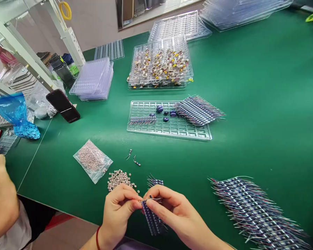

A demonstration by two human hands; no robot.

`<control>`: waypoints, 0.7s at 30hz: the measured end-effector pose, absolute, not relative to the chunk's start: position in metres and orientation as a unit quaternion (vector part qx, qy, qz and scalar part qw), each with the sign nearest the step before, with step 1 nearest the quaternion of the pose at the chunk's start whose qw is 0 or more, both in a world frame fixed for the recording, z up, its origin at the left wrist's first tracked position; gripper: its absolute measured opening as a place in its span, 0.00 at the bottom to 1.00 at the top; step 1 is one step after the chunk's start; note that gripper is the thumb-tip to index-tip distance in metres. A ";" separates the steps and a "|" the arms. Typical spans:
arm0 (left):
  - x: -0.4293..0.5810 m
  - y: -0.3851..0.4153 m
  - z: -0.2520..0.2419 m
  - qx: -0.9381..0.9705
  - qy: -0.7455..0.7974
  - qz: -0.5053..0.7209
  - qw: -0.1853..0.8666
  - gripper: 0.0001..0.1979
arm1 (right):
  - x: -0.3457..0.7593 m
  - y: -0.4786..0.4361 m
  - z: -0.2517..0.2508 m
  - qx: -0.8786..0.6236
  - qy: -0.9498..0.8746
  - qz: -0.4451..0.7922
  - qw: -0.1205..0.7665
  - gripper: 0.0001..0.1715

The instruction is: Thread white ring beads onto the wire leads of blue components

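My right hand (pixel 172 206) grips a dark strip of small circuit boards (pixel 151 220) with thin wires sticking out near the fingertips. My left hand (pixel 121 206) pinches thumb and finger together at the strip's upper end; whatever is between them is too small to make out. Just beyond the left hand lies a loose pile of small round pinkish parts (pixel 120 178). Behind my right hand, another short wired board strip (pixel 155 181) rests on the table. Two single wired pieces (pixel 137 161) lie farther back.
A zip bag of round parts (pixel 92 159) lies at left. Wired strips (pixel 255 211) are heaped at right. Behind are a clear tray (pixel 146 129) with strips and dark coils, filled trays (pixel 160 66), stacked trays (pixel 92 78) and a phone (pixel 63 105). A co-worker's arm (pixel 2 191) shows at left.
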State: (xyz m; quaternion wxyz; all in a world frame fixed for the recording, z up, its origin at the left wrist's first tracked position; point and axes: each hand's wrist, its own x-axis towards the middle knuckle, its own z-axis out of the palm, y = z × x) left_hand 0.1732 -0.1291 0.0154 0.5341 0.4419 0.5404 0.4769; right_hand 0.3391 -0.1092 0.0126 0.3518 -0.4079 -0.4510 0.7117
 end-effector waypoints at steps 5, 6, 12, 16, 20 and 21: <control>0.173 -0.127 0.017 0.447 0.543 0.474 0.530 0.11 | 0.340 -0.109 0.014 -0.414 -0.468 0.702 0.342 0.24; 0.173 -0.127 0.017 0.450 0.544 0.473 0.527 0.12 | 0.341 -0.109 0.015 -0.414 -0.471 0.700 0.341 0.25; 0.172 -0.127 0.017 0.468 0.550 0.462 0.515 0.11 | 0.340 -0.111 0.015 -0.415 -0.482 0.689 0.347 0.22; 0.171 -0.128 0.017 0.475 0.547 0.462 0.512 0.09 | 0.340 -0.112 0.016 -0.414 -0.487 0.682 0.355 0.21; 0.171 -0.128 0.018 0.477 0.542 0.463 0.513 0.08 | 0.339 -0.111 0.017 -0.412 -0.483 0.687 0.354 0.22; 0.171 -0.128 0.019 0.478 0.541 0.463 0.514 0.08 | 0.339 -0.111 0.016 -0.411 -0.482 0.689 0.352 0.23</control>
